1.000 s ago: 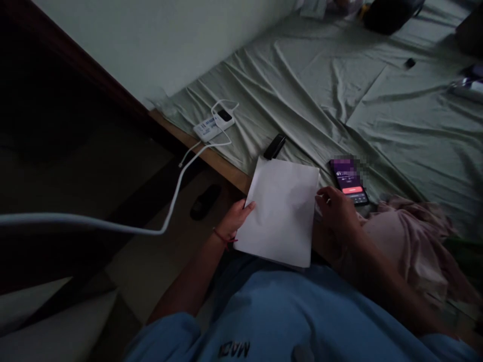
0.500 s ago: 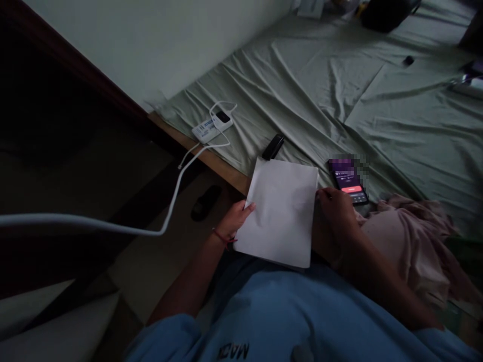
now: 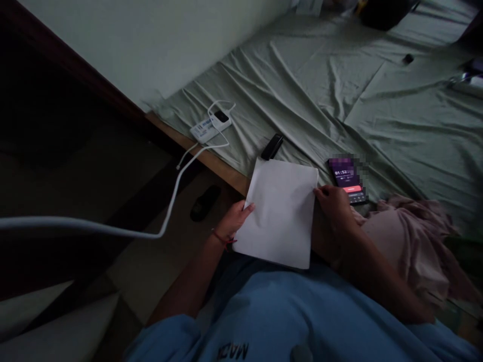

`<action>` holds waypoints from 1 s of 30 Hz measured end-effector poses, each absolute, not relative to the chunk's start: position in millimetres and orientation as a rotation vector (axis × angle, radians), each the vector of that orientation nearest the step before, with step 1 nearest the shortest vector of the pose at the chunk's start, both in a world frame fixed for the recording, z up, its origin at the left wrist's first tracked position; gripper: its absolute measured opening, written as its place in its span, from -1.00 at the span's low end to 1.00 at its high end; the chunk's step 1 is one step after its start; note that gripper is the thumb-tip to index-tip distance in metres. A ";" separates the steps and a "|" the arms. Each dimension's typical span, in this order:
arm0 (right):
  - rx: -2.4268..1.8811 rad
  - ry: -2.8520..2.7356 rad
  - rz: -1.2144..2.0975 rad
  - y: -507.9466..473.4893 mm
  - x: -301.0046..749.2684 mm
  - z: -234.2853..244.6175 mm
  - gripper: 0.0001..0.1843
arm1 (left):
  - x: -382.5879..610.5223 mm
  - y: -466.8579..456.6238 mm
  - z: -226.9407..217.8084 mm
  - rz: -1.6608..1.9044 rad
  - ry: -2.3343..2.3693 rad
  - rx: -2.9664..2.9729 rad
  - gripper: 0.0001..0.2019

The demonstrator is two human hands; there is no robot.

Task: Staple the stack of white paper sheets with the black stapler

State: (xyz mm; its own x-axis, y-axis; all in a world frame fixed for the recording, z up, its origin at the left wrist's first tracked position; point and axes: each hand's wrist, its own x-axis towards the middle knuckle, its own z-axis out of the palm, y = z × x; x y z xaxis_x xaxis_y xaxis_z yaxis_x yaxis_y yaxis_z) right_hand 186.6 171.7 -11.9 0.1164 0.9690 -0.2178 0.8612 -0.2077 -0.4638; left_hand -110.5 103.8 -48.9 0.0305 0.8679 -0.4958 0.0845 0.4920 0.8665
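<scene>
A stack of white paper (image 3: 281,216) lies over my lap at the bed's edge, its top sheet blank and slightly creased. My left hand (image 3: 234,218) grips the stack's left edge, thumb on top and fingers hidden underneath. At the upper right edge, my right hand (image 3: 332,201) is closed in a pinch with its fingertips at the sheets' border. Just beyond the top edge rests a black stapler (image 3: 272,147). A lit phone (image 3: 347,180) lies on the sheet past my right hand, showing timer digits.
A white power strip (image 3: 210,126) with a white cable (image 3: 171,201) sits near the bed's wooden edge (image 3: 226,176). The cable runs off to the left. A pinkish cloth (image 3: 400,241) is bunched beside my right forearm. A dark slipper (image 3: 206,202) lies on the floor.
My right hand has shifted slightly left, its fingertips now at the paper's right edge. The left hand and the stack stay in place.
</scene>
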 end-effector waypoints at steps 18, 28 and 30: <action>-2.333 -1.965 0.512 162.8 170.3 6.5 -0.66 | -106.4 103.6 -45.1 0.866 1.493 0.967 -0.47; -2.320 -2.006 0.516 163.1 170.2 2.7 -0.67 | -106.7 101.1 -46.3 0.858 1.461 0.987 -0.39; -2.305 -2.007 0.443 162.5 170.5 2.3 -0.70 | -106.8 101.4 -44.6 0.820 1.469 0.979 -0.36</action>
State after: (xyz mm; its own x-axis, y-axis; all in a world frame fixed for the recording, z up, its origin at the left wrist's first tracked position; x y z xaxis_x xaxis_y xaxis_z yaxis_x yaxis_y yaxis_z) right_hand 170.5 162.5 2.3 0.1148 0.9771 -0.1790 0.9617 -0.1544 -0.2264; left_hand -106.8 101.4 -44.6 -0.0211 0.9106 -0.4127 0.1273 0.4119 0.9023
